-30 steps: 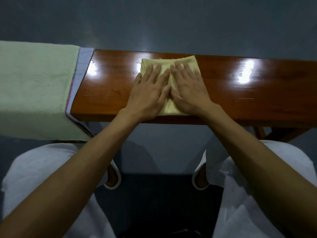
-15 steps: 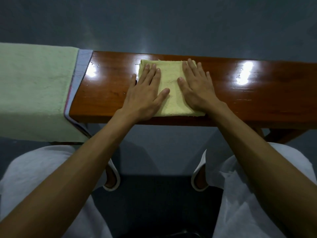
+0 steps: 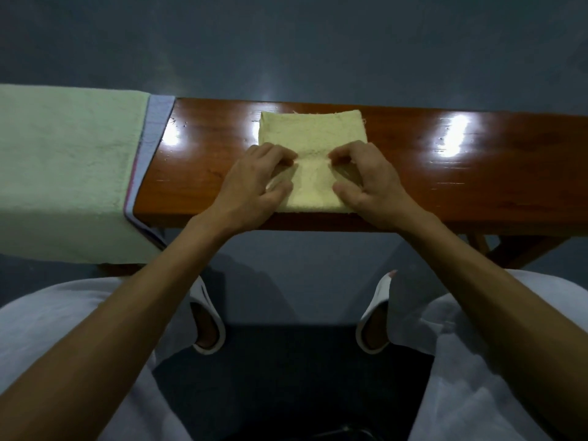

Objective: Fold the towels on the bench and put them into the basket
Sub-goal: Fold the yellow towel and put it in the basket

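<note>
You are sitting at a glossy red-brown wooden bench [image 3: 413, 173] that is showing bright patches of glare, with dull grey-blue floor [image 3: 286, 43] spreading behind it. Your left hand [image 3: 256, 183] and right hand [image 3: 372, 183] are curling their fingers onto the side edges of the folded yellow towel [image 3: 313, 132] (lying flat at the bench's middle), pinching it. A green towel [image 3: 63, 160] is draping over the left end, covering a pale blue towel [image 3: 157, 122].

Forearms [image 3: 133, 313] bare; loose pale grey-white trousers [image 3: 63, 329]; white slippers [image 3: 206, 323] on both feet.
</note>
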`<action>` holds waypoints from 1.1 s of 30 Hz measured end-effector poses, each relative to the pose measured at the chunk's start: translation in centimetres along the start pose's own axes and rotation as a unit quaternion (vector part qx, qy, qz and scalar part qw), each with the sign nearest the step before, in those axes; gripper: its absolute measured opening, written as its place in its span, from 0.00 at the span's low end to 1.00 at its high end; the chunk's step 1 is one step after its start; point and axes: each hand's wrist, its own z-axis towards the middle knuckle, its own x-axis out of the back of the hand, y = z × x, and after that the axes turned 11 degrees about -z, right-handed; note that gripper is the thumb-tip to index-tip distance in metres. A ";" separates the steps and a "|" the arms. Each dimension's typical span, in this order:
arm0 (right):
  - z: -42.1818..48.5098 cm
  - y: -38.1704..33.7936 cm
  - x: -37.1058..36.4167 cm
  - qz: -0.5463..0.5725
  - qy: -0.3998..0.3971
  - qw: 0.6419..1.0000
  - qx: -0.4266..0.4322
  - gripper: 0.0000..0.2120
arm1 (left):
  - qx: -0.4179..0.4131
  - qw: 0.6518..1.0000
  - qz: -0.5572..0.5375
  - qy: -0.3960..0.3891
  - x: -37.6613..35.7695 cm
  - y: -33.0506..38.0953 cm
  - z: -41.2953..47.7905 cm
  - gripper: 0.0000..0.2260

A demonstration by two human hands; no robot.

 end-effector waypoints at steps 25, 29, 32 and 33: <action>-1.1 0.1 3.9 0.110 -0.056 0.992 0.013 0.12 | 0.041 0.990 -0.132 0.040 2.5 1.0 -2.5 0.22; 0.1 0.4 3.7 0.150 -0.004 0.988 -0.032 0.07 | 0.100 0.977 -0.176 0.070 2.5 1.0 -1.8 0.14; 0.8 0.5 3.4 0.194 0.011 0.974 -0.119 0.09 | 0.174 0.951 -0.233 0.103 2.1 1.1 -1.3 0.18; 1.0 0.6 3.2 0.200 0.015 0.968 -0.148 0.11 | 0.190 0.945 -0.234 0.124 1.9 1.2 -1.1 0.19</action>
